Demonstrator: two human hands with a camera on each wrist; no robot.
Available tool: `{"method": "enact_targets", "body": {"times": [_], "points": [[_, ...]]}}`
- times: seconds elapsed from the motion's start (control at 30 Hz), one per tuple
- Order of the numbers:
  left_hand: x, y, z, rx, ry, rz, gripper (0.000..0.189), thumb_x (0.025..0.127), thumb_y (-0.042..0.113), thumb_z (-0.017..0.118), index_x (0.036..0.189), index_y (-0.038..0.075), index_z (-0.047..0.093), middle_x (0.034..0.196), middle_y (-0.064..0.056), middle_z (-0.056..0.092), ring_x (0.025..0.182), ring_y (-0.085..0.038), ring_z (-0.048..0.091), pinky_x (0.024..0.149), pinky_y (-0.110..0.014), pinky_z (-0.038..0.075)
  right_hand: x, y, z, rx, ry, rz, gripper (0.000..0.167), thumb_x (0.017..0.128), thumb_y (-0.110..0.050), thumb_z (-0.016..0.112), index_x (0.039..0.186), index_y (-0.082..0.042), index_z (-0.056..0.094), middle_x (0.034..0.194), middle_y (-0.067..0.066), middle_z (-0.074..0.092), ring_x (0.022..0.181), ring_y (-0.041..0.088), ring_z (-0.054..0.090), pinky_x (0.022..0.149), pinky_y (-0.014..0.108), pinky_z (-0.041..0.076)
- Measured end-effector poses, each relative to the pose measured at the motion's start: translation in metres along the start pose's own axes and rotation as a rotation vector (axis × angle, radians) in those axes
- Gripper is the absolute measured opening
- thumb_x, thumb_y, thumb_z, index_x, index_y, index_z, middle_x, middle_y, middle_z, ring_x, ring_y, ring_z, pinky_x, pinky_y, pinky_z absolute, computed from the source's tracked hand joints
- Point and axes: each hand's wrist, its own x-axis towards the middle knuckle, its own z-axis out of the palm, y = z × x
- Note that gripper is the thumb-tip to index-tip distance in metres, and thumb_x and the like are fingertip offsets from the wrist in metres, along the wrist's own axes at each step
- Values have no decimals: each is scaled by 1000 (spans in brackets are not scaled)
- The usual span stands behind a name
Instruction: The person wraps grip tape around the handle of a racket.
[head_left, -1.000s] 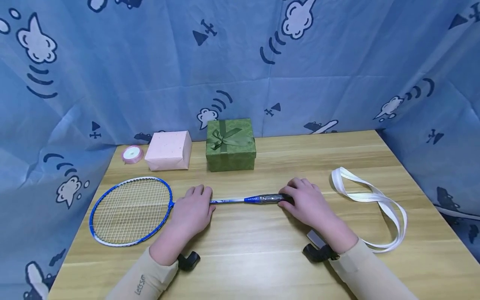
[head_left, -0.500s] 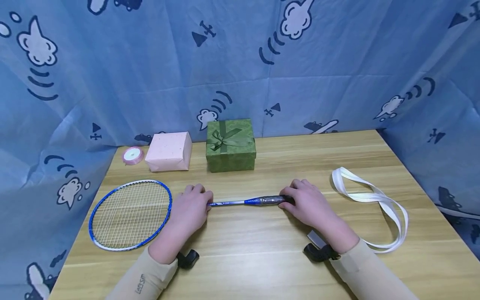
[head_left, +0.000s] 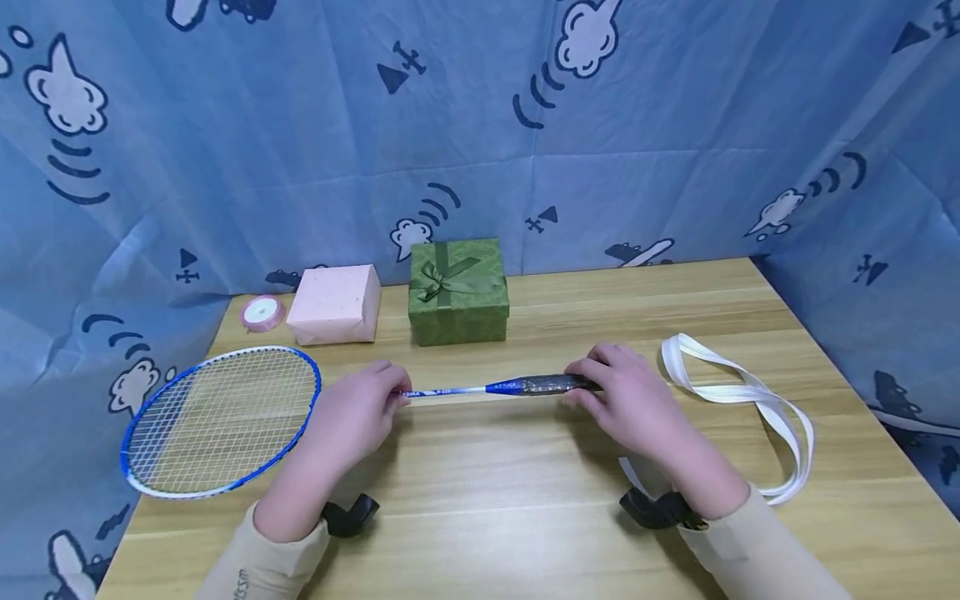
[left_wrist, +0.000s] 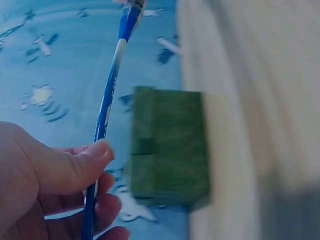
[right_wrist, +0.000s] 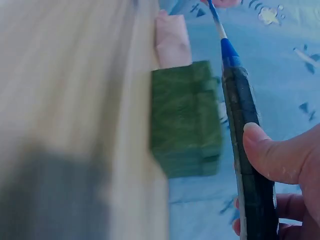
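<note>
A blue and white badminton racket [head_left: 450, 391] is held level between both hands, its strung head [head_left: 225, 421] to the left. My left hand [head_left: 356, 414] pinches the shaft with thumb and fingers, as the left wrist view shows along the blue shaft [left_wrist: 102, 117]. On the right, my right hand [head_left: 633, 400] grips the dark wrapped handle [head_left: 551, 384]; in the right wrist view the thumb lies along that handle [right_wrist: 245, 130]. The butt end of the handle is hidden by the right hand in the head view.
Behind the racket stand a green gift box [head_left: 459, 304] with a bow and a pink wrapped box [head_left: 335, 304]. A roll of pink ribbon [head_left: 262, 313] lies at the back left. A looped white strap [head_left: 750, 396] lies on the wooden table [head_left: 495, 517] at right.
Both hands have lifted the racket off the table. Its head has shifted left and tilted, and my left hand has moved a little left with it.
</note>
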Motion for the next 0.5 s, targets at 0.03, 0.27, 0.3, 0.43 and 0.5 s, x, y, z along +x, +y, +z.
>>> {"method": "enact_targets", "body": {"times": [0.03, 0.27, 0.3, 0.43, 0.5], "points": [[0, -1, -5, -21, 16, 5, 11, 92, 14, 78, 90, 19, 69, 88, 6, 62, 70, -13, 59, 58, -32, 47, 2, -2, -4, -1, 13, -13, 26, 87, -27, 84, 108, -12, 76, 93, 1, 62, 85, 24, 55, 75, 41, 44], [-1, 0, -40, -81, 140, 32, 7, 94, 14, 77, 96, 15, 70, 94, 2, 62, 75, -16, 60, 64, -36, 50, 16, -18, -40, -15, 134, -66, 23, 85, -23, 85, 103, -13, 75, 93, 2, 61, 85, 26, 53, 74, 41, 41], [-1, 0, -44, -81, 151, 35, 7, 95, 15, 76, 97, 14, 70, 95, 2, 62, 76, -17, 60, 65, -36, 50, 17, -20, -45, -15, 144, -72, 23, 85, -22, 86, 103, -12, 75, 93, 3, 61, 85, 26, 52, 74, 41, 41], [1, 5, -54, -99, 197, 61, 7, 96, 16, 75, 101, 14, 71, 96, 1, 62, 82, -18, 57, 69, -37, 49, 21, -25, -59, -5, 182, -86, 24, 83, -16, 87, 103, -10, 76, 94, 5, 62, 85, 27, 52, 73, 42, 41], [4, 9, -57, -110, 225, 87, 9, 96, 17, 75, 103, 14, 71, 97, 1, 62, 84, -20, 55, 73, -37, 47, 23, -26, -63, 2, 202, -88, 26, 81, -13, 88, 103, -10, 76, 94, 6, 62, 86, 28, 52, 73, 42, 41]]}}
